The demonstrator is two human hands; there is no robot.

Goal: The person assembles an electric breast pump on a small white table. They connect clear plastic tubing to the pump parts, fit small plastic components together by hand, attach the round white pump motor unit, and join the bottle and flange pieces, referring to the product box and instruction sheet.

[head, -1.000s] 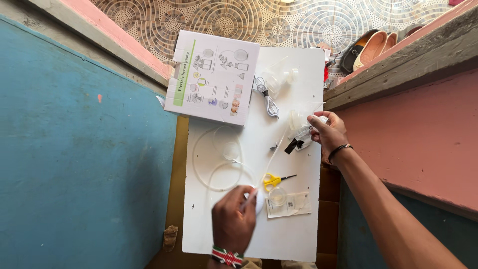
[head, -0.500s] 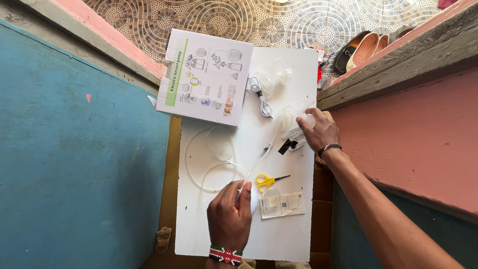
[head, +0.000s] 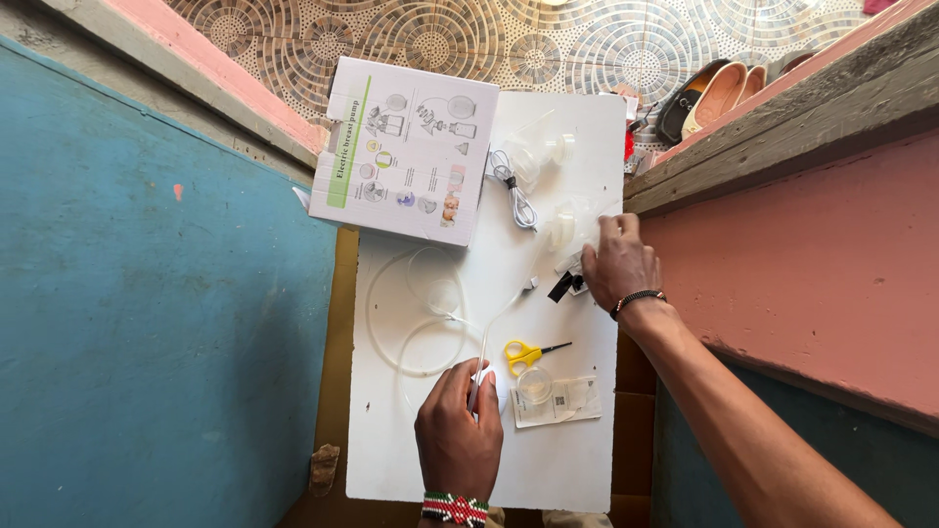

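My left hand [head: 458, 435] rests near the front of a white board [head: 548, 469] and pinches the end of a thin clear tube [head: 487, 337]. That tube runs up toward a small white and black connector part [head: 565, 284]. My right hand [head: 616, 264] is closed on that part, with its fingers over clear plastic pieces [head: 567, 223] at the board's right edge. More clear tubing [head: 386, 337] lies coiled on the board's left half. Small yellow-handled scissors [head: 526, 354] lie between my hands.
A white product box [head: 406, 147] lies at the board's far left corner. A coiled white cable [head: 514, 186], a round clear cup [head: 534, 385] and a flat clear packet [head: 562, 403] lie on the board. Blue wall at left, pink wall at right, shoes [head: 719, 93] beyond.
My right hand has come down from the raised position onto the board's right edge with the connector part. My left hand has stayed on the tube end.
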